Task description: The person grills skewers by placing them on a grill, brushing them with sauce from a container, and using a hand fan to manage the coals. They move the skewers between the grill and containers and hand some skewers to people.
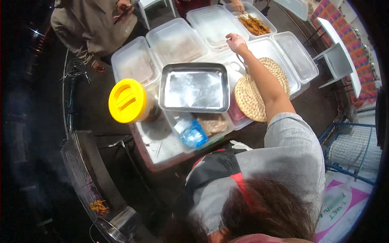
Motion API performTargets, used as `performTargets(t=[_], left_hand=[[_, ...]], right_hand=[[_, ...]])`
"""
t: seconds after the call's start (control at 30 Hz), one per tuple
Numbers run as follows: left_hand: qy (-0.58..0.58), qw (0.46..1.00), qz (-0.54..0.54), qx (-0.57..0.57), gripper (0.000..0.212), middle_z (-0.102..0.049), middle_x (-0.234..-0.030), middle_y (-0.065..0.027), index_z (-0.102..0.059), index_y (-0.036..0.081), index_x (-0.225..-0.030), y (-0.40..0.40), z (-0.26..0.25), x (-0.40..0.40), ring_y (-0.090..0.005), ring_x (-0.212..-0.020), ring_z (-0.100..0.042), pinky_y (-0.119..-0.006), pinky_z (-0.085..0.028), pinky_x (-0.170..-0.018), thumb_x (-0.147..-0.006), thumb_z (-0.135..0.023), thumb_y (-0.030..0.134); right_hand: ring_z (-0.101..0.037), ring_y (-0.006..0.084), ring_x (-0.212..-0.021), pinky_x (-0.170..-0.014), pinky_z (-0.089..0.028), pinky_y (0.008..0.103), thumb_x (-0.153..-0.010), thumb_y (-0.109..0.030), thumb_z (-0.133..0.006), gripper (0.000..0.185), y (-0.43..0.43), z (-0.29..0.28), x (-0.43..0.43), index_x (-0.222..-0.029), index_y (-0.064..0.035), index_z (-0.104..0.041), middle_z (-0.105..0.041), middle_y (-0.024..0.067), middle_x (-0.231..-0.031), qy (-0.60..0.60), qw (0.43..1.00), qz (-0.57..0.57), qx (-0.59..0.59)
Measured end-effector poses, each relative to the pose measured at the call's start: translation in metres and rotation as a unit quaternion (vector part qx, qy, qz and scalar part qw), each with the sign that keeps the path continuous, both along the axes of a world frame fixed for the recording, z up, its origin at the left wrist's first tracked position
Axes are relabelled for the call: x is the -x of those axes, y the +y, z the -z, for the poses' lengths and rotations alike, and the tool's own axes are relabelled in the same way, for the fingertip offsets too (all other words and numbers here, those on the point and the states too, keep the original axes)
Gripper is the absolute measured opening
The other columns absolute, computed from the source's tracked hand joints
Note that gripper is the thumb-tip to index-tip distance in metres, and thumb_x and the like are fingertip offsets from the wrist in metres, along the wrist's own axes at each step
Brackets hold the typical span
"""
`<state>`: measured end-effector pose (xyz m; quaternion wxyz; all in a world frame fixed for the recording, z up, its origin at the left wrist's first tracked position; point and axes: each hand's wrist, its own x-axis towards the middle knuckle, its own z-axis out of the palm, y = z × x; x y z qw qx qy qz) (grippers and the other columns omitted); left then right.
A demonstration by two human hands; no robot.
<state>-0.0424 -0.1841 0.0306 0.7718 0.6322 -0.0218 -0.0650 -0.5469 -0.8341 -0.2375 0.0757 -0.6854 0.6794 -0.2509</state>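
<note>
My right hand (237,43) reaches over the lidded plastic containers, fingers partly curled. A round woven fan (247,98) lies beneath my forearm, its thin handle running up near my wrist; whether my fingers touch it cannot be told. Left of the fan, a rectangular metal tray (194,106) sits on a plastic container (229,129) holding a blue plastic bag (193,135) and a bag of brownish contents. A tub with a yellow screw lid (127,100) stands left of the tray. My left hand is out of view.
Skewered food fills an open container (256,25) where another person's hand (238,6) reaches in. A person in a brown jacket (88,27) stands at upper left. A grill (77,176) with skewers lies lower left. White chairs (337,60) stand right.
</note>
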Motion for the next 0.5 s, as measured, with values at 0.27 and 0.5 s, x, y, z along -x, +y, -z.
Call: performTargets(t=[0.27,0.5], left_hand=[[0.066,0.979,0.149,0.121,0.047,-0.034,-0.052,0.0026,-0.057,0.0,-0.101,-0.02,-0.004,0.026,-0.0095,-0.039,-0.023,-0.024,-0.021,-0.034,-0.096,-0.031,0.04],[0.066,0.966,0.211,0.137,0.053,-0.04,-0.056,0.0008,-0.054,0.0,-0.114,-0.035,-0.007,0.024,-0.0101,-0.041,-0.024,-0.024,-0.02,-0.035,-0.096,-0.029,0.043]], right_hand=[[-0.05,0.0268,-0.101,-0.084,-0.045,0.0386,-0.083,-0.006,-0.044,0.027,-0.047,0.053,0.04,-0.104,-0.013,-0.06,-0.056,0.0094,-0.097,0.192,0.974,-0.117,-0.035],[-0.052,0.0263,-0.096,-0.081,-0.044,0.0386,-0.085,-0.018,-0.045,0.019,-0.076,0.055,0.055,-0.097,-0.0126,-0.059,-0.056,0.0083,-0.094,0.297,0.932,-0.208,-0.023]])
